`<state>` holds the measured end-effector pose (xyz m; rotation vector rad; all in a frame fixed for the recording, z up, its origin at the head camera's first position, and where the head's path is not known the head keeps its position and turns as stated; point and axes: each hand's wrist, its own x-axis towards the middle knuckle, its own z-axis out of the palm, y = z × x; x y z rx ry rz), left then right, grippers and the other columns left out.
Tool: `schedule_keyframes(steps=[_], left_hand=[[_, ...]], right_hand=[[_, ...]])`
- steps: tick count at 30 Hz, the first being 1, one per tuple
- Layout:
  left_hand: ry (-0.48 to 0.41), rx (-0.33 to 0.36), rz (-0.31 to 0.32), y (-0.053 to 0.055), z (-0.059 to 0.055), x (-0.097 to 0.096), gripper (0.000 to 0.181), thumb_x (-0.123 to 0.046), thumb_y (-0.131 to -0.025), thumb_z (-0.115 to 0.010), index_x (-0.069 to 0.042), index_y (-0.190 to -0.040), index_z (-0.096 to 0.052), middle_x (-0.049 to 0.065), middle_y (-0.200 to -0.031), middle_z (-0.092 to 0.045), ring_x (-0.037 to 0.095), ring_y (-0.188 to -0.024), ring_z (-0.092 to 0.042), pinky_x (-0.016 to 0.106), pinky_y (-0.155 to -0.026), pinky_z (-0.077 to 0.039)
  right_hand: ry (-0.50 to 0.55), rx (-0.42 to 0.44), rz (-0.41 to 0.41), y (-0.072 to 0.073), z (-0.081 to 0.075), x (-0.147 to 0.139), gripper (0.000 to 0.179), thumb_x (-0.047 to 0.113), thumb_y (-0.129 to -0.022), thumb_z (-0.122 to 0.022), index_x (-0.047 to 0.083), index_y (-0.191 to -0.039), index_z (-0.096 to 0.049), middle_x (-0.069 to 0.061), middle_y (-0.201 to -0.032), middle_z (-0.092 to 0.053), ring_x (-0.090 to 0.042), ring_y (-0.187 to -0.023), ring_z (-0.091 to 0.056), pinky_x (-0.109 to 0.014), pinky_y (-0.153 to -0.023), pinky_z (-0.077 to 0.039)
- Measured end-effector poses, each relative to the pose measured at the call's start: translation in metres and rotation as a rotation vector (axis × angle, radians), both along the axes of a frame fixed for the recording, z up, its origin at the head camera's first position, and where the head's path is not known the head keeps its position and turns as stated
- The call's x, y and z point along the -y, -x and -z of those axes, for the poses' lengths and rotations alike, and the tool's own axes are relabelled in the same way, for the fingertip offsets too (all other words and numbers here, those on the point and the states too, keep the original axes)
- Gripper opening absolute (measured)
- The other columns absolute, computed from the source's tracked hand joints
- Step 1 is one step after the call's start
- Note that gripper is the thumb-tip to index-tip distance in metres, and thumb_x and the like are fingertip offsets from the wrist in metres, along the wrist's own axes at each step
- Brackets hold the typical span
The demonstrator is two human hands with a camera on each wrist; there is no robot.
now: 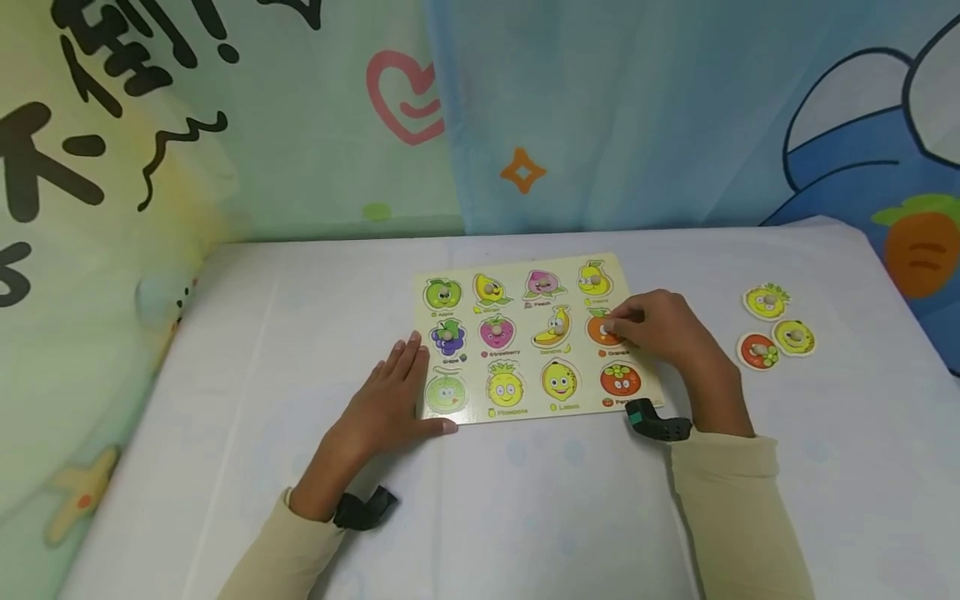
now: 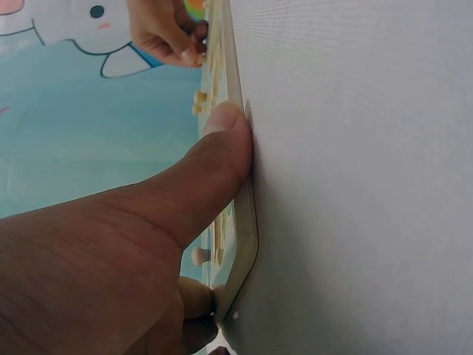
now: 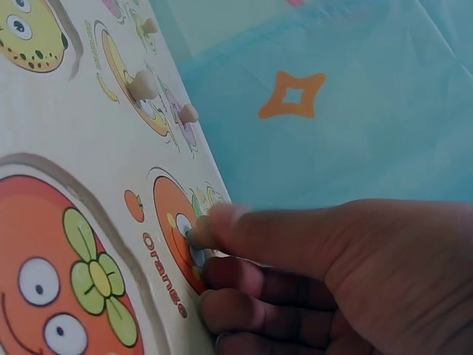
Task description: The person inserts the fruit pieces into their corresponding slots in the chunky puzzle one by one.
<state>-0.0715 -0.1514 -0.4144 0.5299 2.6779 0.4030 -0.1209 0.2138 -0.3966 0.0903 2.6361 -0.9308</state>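
A cream fruit puzzle board [image 1: 476, 404] lies on the table. My right hand [image 1: 663, 329] reaches over its right side and pinches the small wooden knob [image 3: 201, 234] of the orange piece [image 3: 171, 222] with thumb and fingertips. The orange piece sits at its printed spot, above the word "Orange". At the board's left edge, my left hand [image 1: 390, 400] rests with straight fingers along the side. Its thumb [image 2: 211, 159] lies against the front edge. Knobbed pieces such as the banana [image 1: 552, 327] and strawberry [image 1: 497, 332] fill the upper rows; the persimmon recess [image 3: 66, 274] shows its printed face.
Right of the board, three loose round pieces lie close together: a pineapple piece [image 1: 767, 301], a yellow lemon-like piece [image 1: 794, 337] and a red persimmon-like piece [image 1: 758, 352]. A white cloth covers the table [image 1: 525, 517]. Printed curtains [image 1: 600, 108] hang behind it.
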Motion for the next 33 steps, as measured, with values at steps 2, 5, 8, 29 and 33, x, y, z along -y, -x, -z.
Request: schedule_keyframes(steps=[2,5,8,29,33], left_hand=[[-0.009,-0.002,-0.006,-0.001,0.000,0.001,0.114,-0.058,-0.076,-0.075,-0.003,-0.155,-0.014,0.010,-0.162,-0.001,0.029,-0.148,0.000,0.048,-0.116,-0.012],[-0.025,-0.002,-0.002,-0.002,0.002,0.000,0.114,-0.058,-0.076,-0.075,-0.002,-0.155,-0.014,0.011,-0.162,-0.002,0.030,-0.147,-0.001,0.049,-0.116,-0.012],[-0.024,-0.004,-0.004,-0.002,0.002,-0.002,0.115,-0.058,-0.076,-0.076,-0.002,-0.155,-0.015,0.011,-0.162,-0.002,0.030,-0.147,-0.001,0.049,-0.116,-0.013],[0.017,-0.062,0.028,-0.006,-0.004,-0.002,0.108,-0.057,-0.078,-0.074,0.001,-0.153,-0.022,0.017,-0.161,-0.009,0.035,-0.146,-0.008,0.052,-0.114,-0.019],[0.027,-0.071,0.031,-0.005,-0.005,-0.003,0.108,-0.058,-0.078,-0.073,0.001,-0.153,-0.022,0.017,-0.161,-0.010,0.035,-0.146,-0.009,0.052,-0.114,-0.019]], right_hand=[[0.002,0.003,0.002,-0.001,0.000,0.001,0.033,0.026,-0.095,-0.064,-0.001,-0.113,-0.069,-0.017,-0.102,-0.065,-0.030,-0.096,-0.053,-0.038,-0.076,-0.045],[0.003,0.021,0.015,-0.005,-0.001,0.001,0.038,0.029,-0.097,-0.062,-0.002,-0.118,-0.067,-0.016,-0.100,-0.065,-0.028,-0.092,-0.055,-0.034,-0.071,-0.047],[0.009,0.013,0.002,-0.008,0.000,0.001,0.041,0.028,-0.098,-0.060,-0.005,-0.121,-0.065,-0.017,-0.101,-0.066,-0.027,-0.089,-0.057,-0.033,-0.069,-0.048],[-0.138,-0.203,-0.126,-0.072,-0.009,-0.075,0.019,0.000,-0.090,-0.062,-0.003,-0.106,-0.072,-0.018,-0.103,-0.066,-0.028,-0.088,-0.058,-0.040,-0.071,-0.051],[-0.150,-0.216,-0.150,-0.086,-0.001,-0.087,0.022,-0.005,-0.086,-0.066,-0.003,-0.106,-0.072,-0.016,-0.101,-0.064,-0.028,-0.087,-0.059,-0.040,-0.071,-0.052]])
